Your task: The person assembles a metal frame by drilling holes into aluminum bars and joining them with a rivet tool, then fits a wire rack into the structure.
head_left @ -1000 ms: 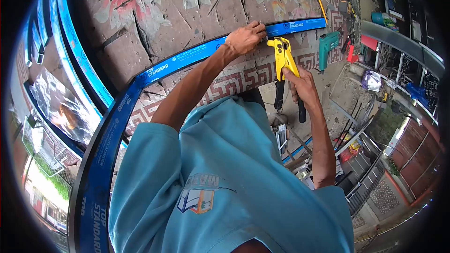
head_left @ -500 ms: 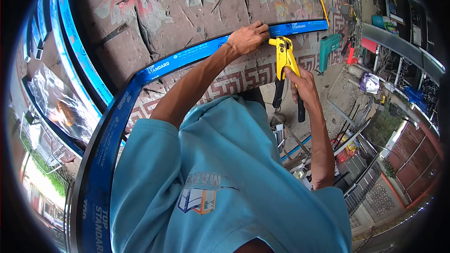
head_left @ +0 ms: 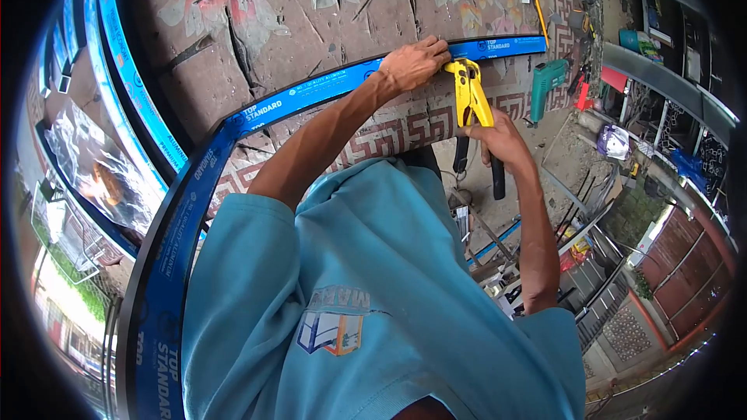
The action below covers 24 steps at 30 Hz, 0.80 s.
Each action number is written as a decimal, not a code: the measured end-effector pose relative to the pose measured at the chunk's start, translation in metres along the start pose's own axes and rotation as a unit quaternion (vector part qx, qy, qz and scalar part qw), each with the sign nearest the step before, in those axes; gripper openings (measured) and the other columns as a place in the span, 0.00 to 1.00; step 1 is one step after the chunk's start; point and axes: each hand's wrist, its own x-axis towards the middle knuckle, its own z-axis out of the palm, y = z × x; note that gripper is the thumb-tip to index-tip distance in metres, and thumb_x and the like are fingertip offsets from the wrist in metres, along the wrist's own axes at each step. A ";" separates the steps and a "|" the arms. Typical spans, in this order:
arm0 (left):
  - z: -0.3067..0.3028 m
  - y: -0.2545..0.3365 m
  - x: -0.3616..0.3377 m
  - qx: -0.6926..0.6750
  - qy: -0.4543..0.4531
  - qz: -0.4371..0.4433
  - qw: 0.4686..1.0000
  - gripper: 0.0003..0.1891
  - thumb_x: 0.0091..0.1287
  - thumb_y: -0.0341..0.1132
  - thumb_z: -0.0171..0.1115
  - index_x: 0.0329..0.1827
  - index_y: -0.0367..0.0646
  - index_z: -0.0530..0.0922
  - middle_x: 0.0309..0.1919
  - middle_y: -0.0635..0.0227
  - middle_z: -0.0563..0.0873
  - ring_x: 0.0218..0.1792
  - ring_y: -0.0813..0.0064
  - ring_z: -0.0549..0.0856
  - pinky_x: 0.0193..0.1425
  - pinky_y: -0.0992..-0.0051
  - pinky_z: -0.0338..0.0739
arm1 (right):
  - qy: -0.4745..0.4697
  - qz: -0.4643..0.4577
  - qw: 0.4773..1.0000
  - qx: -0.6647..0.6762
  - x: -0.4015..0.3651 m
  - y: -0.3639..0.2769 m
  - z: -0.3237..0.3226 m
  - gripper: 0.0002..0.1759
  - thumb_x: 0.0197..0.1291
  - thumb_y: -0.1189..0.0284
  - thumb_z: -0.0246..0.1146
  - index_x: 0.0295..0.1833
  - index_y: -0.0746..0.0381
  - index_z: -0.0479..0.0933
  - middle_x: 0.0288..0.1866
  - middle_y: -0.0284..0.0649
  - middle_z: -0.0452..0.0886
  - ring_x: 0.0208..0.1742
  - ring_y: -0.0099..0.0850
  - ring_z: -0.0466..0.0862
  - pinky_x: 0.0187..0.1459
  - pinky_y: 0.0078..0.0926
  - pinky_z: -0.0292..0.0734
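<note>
A long blue-filmed aluminium profile (head_left: pixel 315 90) runs over the worktable and bends down the left side in the curved view. My left hand (head_left: pixel 414 64) grips it near its right part, fingers wrapped over the far edge. My right hand (head_left: pixel 504 142) holds a yellow riveter (head_left: pixel 469 93) with black handles, one handle spread away from the other. The tool's nose touches or nearly touches the profile's near edge, just right of my left fingers; the exact contact is too small to tell.
A green power tool (head_left: pixel 548 82) lies at the table's right edge, near a yellow pencil-like stick (head_left: pixel 541 22) and red-handled tool (head_left: pixel 583 96). More blue profiles (head_left: pixel 132 85) stand at left. Metal pieces and clutter lie on the floor at right.
My right hand and the riveter have shifted slightly, the tool's nose now nearer my left fingers and the profile. My left hand stays in place on the profile.
</note>
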 end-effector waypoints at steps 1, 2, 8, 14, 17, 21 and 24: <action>0.000 0.001 0.000 0.003 0.008 0.004 1.000 0.19 0.58 0.30 0.57 0.54 0.38 0.75 0.47 0.64 0.76 0.52 0.65 0.76 0.54 0.72 0.78 | -0.038 0.016 0.997 0.065 0.001 -0.004 -0.004 0.15 0.57 0.75 0.62 0.48 0.68 0.70 0.38 0.45 0.82 0.11 0.21 0.68 0.11 0.21 0.66; 0.000 0.001 0.000 0.001 0.008 0.006 1.000 0.19 0.58 0.30 0.57 0.54 0.38 0.75 0.47 0.64 0.76 0.52 0.65 0.76 0.54 0.72 0.78 | -0.036 0.018 0.997 0.066 0.003 -0.010 -0.009 0.15 0.57 0.75 0.62 0.48 0.68 0.70 0.38 0.45 0.82 0.11 0.21 0.68 0.11 0.21 0.66; -0.005 0.005 0.001 -0.022 -0.010 -0.020 1.000 0.25 0.56 0.29 0.61 0.57 0.43 0.65 0.45 0.61 0.73 0.50 0.62 0.77 0.51 0.70 0.80 | -0.026 0.178 0.983 0.039 0.016 -0.018 -0.006 0.16 0.59 0.62 0.65 0.42 0.63 0.71 0.26 0.33 0.70 0.13 0.22 0.67 0.12 0.24 0.63; -0.002 0.008 0.000 -0.052 0.004 -0.057 0.997 0.37 0.54 0.26 0.62 0.69 0.50 0.59 0.49 0.61 0.70 0.48 0.60 0.79 0.41 0.70 0.84 | 0.044 0.087 0.985 -0.143 0.027 -0.005 0.003 0.18 0.59 0.63 0.64 0.46 0.65 0.74 0.32 0.32 0.72 0.33 0.23 0.70 0.33 0.26 0.67; -0.003 0.009 -0.001 -0.054 -0.018 -0.083 0.995 0.46 0.54 0.26 0.62 0.75 0.59 0.50 0.49 0.57 0.71 0.41 0.57 0.82 0.32 0.68 0.84 | 0.038 0.023 0.997 -0.057 0.025 -0.002 0.010 0.16 0.59 0.62 0.64 0.43 0.64 0.75 0.34 0.32 0.75 0.33 0.22 0.71 0.38 0.23 0.66; -0.020 0.017 0.006 -0.064 -0.088 -0.111 0.988 0.49 0.56 0.26 0.63 0.77 0.61 0.45 0.46 0.52 0.71 0.44 0.53 0.82 0.40 0.64 0.83 | 0.065 -0.011 0.993 -0.103 0.031 0.000 0.015 0.14 0.58 0.64 0.65 0.35 0.64 0.77 0.26 0.31 0.76 0.29 0.22 0.73 0.35 0.24 0.68; -0.020 0.013 0.004 -0.061 -0.079 -0.115 0.988 0.48 0.55 0.28 0.64 0.77 0.57 0.46 0.46 0.51 0.72 0.41 0.53 0.83 0.39 0.66 0.83 | 0.096 0.001 0.995 -0.013 0.043 0.016 0.028 0.13 0.56 0.66 0.67 0.31 0.65 0.77 0.22 0.33 0.76 0.26 0.23 0.76 0.33 0.25 0.71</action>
